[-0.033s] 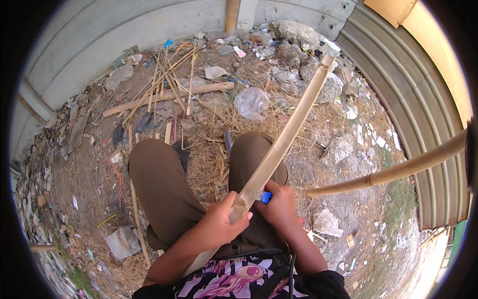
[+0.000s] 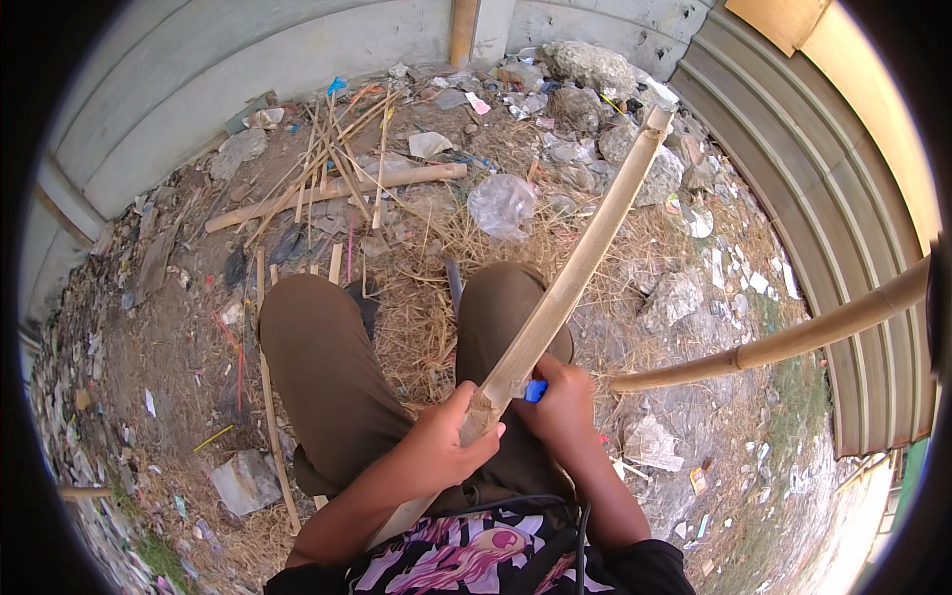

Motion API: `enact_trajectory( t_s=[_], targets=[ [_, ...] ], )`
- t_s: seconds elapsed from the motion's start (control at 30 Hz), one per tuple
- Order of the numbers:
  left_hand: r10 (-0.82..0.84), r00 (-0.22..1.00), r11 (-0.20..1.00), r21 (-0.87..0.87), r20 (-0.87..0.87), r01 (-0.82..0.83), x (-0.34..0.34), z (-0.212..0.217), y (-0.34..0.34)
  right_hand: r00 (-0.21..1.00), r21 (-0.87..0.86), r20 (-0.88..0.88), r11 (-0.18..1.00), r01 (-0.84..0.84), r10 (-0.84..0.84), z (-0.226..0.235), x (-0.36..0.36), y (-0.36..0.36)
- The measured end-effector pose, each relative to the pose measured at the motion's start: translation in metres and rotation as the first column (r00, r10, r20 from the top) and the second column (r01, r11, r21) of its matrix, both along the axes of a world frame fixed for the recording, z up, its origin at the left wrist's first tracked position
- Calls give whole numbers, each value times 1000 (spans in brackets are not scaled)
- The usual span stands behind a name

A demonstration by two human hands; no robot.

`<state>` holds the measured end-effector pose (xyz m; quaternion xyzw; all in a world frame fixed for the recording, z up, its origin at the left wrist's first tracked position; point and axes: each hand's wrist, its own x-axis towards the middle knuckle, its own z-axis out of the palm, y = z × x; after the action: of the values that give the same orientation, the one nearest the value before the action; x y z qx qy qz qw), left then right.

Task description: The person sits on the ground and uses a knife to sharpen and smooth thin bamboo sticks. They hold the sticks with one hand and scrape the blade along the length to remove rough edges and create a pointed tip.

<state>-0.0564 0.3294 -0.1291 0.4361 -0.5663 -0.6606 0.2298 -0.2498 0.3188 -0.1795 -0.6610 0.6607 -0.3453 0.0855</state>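
A long split length of bamboo (image 2: pixel 587 260) slants across my lap, its near end by my body and its far end up to the right over the ground. My left hand (image 2: pixel 443 448) is closed round its lower part, next to a rough node. Beside the bamboo's right edge, my right hand (image 2: pixel 560 405) is closed on a small blue-handled tool (image 2: pixel 535 390). Only a bit of the blue shows; the rest is hidden by fingers and bamboo, so I cannot tell its kind.
Thin bamboo strips (image 2: pixel 337 149) lie heaped over a bamboo pole (image 2: pixel 416 176) ahead. A bamboo pole (image 2: pixel 773 349) juts in from the right. Rocks (image 2: pixel 590 69), a clear plastic bag (image 2: pixel 501 206), straw and litter cover the ground. Concrete (image 2: pixel 327 50) and corrugated (image 2: pixel 793 188) walls stand around.
The bamboo's far end has shifted slightly right. My right hand, with the blue-handled tool, has moved a little up and right; my left hand keeps its hold.
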Motion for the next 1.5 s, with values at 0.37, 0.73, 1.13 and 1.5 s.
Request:
enact_trajectory(
  t_s=[0.37,0.73,1.13,1.5],
  targets=[
    [-88,992,985,-142,90,100,-3,-12,3,991,102,-132,994,35,-22,33,-33,-2],
    [-112,981,968,-206,161,145,-1,-19,12,909,307,-17,863,401,-416,41,-98,-57],
    [-148,987,987,-51,55,151,2,-13,5,998,195,-53,981,-8,18,41,-50,-1],
    [-213,972,937,-260,100,232,0,-19,16,913,275,-70,872,405,-402,79,-142,-70]
  ],
)
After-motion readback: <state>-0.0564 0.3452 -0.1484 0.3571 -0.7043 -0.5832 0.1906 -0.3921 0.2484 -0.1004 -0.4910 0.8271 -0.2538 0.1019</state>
